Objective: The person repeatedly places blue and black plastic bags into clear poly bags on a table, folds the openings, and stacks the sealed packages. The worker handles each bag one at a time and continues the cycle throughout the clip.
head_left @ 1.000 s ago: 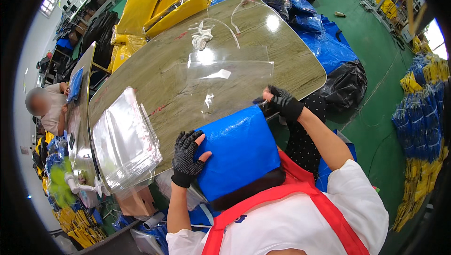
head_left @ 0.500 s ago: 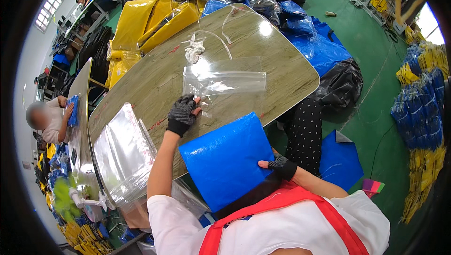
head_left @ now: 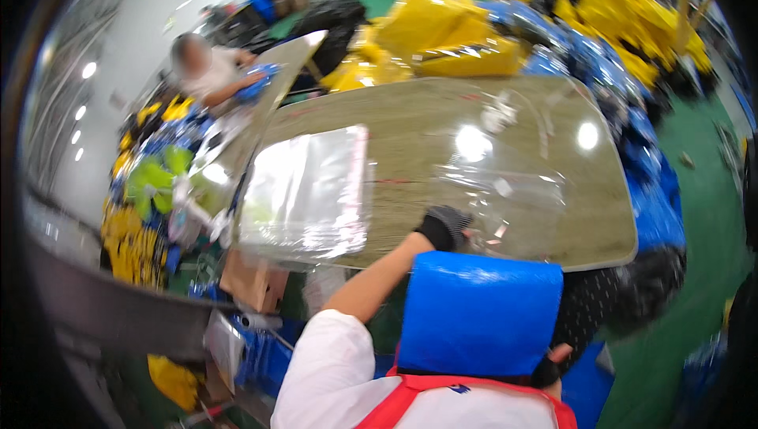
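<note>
Wood-look bench (head_left: 399, 133), green floor (head_left: 703, 216) — blue piece (head_left: 482, 314) at near edge, hands apart

Busy workrm: yellow bundles (head_left: 430, 30) & blue bundles (head_left: 663, 200) piled past the bench, co-worker (head_left: 221, 80) at another table, far L. On the bench: stack of clear bags (head_left: 304, 192) on the L, loose clear film (head_left: 525, 192) R of middle, white scrap (head_left: 499, 115) beyond it.

Risks, my read: blue piece could slip or tilt if the support on its R side is weak, as L hand (head_left: 448, 227) is off it. Film looks thin & glossy, so prob. could cling to the bench, crease or skid under a gloved touch.

Positions: blue piece lies at the person's front, by the bench's near edge, btwn the hands — L hand just past its upper L corner, R hand (head_left: 551, 367) by its lower R side.

L hand: dark glove, fingers blurred & partly hidden, nr film's L end; can't tell how far open, or if it has hold of anything. R hand: thumb showing, other fingers hidden; can't tell if it grips blue piece.
</note>
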A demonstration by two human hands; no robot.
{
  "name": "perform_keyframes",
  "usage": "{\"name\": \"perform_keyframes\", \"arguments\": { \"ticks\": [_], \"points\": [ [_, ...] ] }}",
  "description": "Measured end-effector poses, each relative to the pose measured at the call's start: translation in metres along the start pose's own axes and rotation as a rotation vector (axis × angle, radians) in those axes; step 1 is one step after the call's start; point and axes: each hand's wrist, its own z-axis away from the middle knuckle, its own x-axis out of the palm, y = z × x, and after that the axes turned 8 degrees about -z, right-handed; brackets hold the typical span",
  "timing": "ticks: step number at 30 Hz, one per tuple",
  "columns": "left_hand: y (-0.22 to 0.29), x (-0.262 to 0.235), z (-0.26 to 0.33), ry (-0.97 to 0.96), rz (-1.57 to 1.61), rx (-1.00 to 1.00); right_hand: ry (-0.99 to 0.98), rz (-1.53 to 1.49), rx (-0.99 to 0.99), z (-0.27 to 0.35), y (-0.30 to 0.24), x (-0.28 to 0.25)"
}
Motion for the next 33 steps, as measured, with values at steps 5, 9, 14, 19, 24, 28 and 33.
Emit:
{"name": "perform_keyframes", "arguments": {
  "ticks": [5, 9, 14, 19, 24, 28, 33],
  "points": [
    [0.020, -0.042, 0.017, 0.078, -0.010, 0.124, 0.004, -0.033, 0.137, 0.014, 0.017, 0.017],
    [0.005, -0.011, -0.016, 0.444, -0.017, 0.545, 0.214, -0.110, -0.001, 0.002, 0.067, 0.022],
    [0.031, 0.021, -0.023, 0.284, 0.045, 0.042, 0.315, 0.100, -0.227, 0.015, -0.002, -0.034],
    [0.040, -0.006, -0.021, 0.004, 0.101, 0.195, 0.485, 0.402, -0.515, 0.045, -0.072, -0.188],
    [0.028, -0.020, -0.072, 0.114, -0.128, 0.606, 0.615, 0.013, -0.520, 0.083, -0.105, -0.186],
    [0.065, 0.020, -0.085, 0.194, -0.123, 0.442, 0.734, -0.063, -0.599, 0.091, -0.057, -0.218],
    [0.102, 0.023, -0.090, 0.169, 0.223, 0.445, 0.663, 0.060, -0.429, 0.082, -0.082, -0.168]
  ]
}}
